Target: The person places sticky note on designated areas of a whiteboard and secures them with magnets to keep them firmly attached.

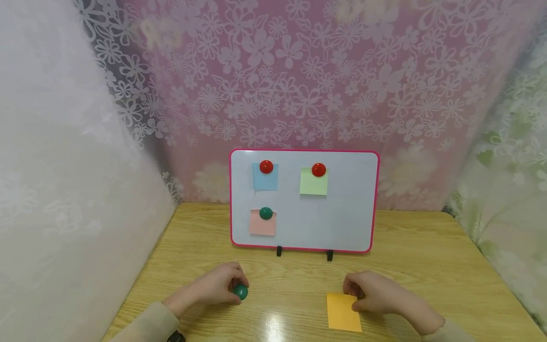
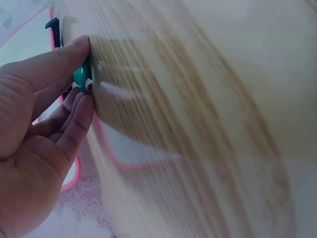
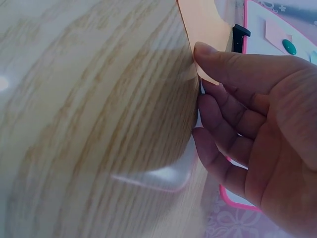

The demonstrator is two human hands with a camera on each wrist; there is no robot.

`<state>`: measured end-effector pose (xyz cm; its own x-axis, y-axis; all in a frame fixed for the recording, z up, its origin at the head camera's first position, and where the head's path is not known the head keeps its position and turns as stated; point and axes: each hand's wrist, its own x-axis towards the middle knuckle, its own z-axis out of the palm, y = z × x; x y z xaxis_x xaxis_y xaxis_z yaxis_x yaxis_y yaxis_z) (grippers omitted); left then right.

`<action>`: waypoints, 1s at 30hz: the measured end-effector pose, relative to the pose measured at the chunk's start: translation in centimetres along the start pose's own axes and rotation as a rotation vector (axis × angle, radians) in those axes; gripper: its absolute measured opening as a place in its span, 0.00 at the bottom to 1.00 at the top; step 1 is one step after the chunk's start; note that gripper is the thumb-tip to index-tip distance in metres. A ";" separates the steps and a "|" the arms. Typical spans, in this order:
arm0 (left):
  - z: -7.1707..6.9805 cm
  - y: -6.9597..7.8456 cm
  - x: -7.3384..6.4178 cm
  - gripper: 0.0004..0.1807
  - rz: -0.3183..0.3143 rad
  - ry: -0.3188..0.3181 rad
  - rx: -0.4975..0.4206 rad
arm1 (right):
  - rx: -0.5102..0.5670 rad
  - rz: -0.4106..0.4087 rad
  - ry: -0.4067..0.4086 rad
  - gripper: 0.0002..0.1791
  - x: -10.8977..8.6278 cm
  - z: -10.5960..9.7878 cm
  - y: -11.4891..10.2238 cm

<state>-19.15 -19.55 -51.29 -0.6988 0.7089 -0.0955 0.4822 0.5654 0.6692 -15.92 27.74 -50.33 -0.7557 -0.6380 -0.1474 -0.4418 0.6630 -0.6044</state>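
Note:
At the lower left of the head view, my left hand (image 1: 220, 284) holds a round green magnet (image 1: 240, 291) between thumb and fingers, close over the table. The left wrist view shows the magnet (image 2: 82, 74) edge-on, partly covered by the fingers. My right hand (image 1: 378, 293) pinches the upper right corner of an orange sticky note (image 1: 343, 316). In the right wrist view the thumb lies on the face of the note (image 3: 203, 25), with the other fingertips right at the table surface.
A pink-framed whiteboard (image 1: 342, 223) stands behind on black feet (image 1: 330, 255). Red magnets hold a blue note (image 1: 265, 181) and a light green note (image 1: 313, 186); a green magnet (image 1: 266, 213) holds a pink note (image 1: 261, 227). Flowered curtains (image 1: 299, 85) surround the wooden table (image 1: 205, 228).

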 end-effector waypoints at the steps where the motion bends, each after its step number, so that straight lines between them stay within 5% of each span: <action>1: 0.0 -0.1 0.0 0.15 -0.001 0.000 -0.002 | 0.000 -0.002 0.001 0.17 0.0 0.0 0.1; 16: 0.0 -0.7 0.1 0.15 0.003 0.014 0.003 | 0.046 -0.004 -0.011 0.12 0.1 -0.3 0.1; 30: 0.0 0.2 0.3 0.15 -0.007 0.000 0.061 | 0.105 0.047 -0.035 0.12 0.0 -0.4 0.2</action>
<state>-19.20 -19.20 -51.19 -0.7019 0.7052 -0.1002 0.5088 0.5948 0.6223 -16.21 27.98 -50.17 -0.7561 -0.6220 -0.2036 -0.3521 0.6488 -0.6746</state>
